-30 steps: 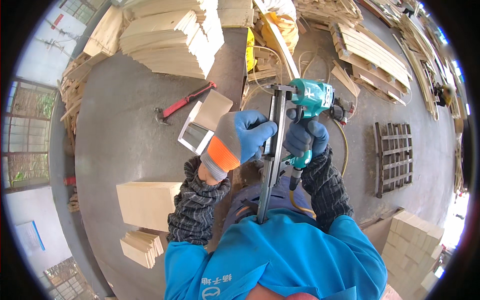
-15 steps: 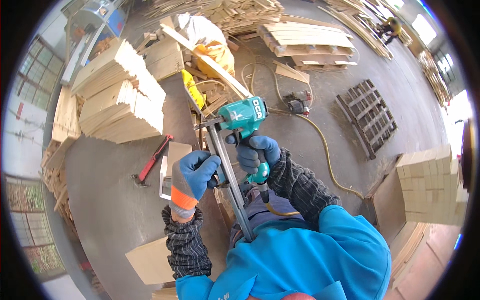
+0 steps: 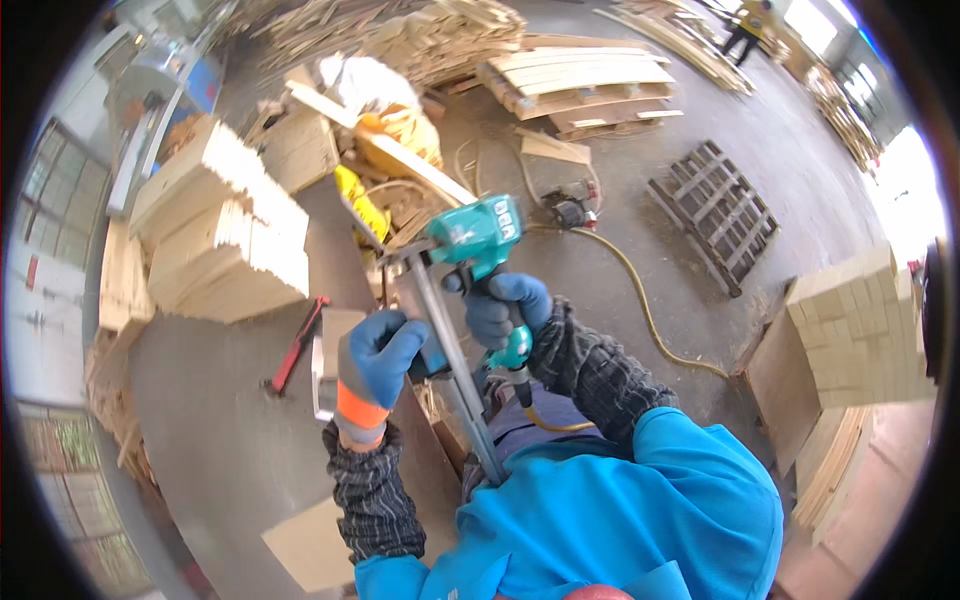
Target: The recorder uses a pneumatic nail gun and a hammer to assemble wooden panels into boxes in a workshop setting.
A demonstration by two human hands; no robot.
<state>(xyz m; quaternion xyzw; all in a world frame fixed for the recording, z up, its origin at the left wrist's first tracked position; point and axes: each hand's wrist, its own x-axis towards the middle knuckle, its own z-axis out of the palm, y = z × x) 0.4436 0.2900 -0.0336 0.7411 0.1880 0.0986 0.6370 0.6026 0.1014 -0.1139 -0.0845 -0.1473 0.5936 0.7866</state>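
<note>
My right hand [image 3: 512, 305], in a blue-grey glove, is closed round the handle of a teal air nail gun [image 3: 470, 236]. The gun's long metal magazine [image 3: 452, 350] slants down toward my waist. Beside the magazine, my gloved left hand [image 3: 378, 352] has thumb and fingertips pinched together; whatever lies between them is hidden. A dark blue part [image 3: 432, 356] shows between those fingertips and the magazine. From the handle's lower end, a yellow air hose [image 3: 552, 424] runs off to the right.
Left of my hands, a red-handled hammer [image 3: 297, 345] lies on the grey work surface next to an open box [image 3: 325, 365]. Stacked boards [image 3: 225, 235] stand beyond. A slatted pallet [image 3: 715, 215] and wood blocks [image 3: 860, 330] are to the right. Another person [image 3: 750, 25] stands far off.
My view has shifted slightly, moving the surroundings in the picture. My left hand has drawn a little back along the magazine. My right hand keeps its grip. The distant person now stands more upright.
</note>
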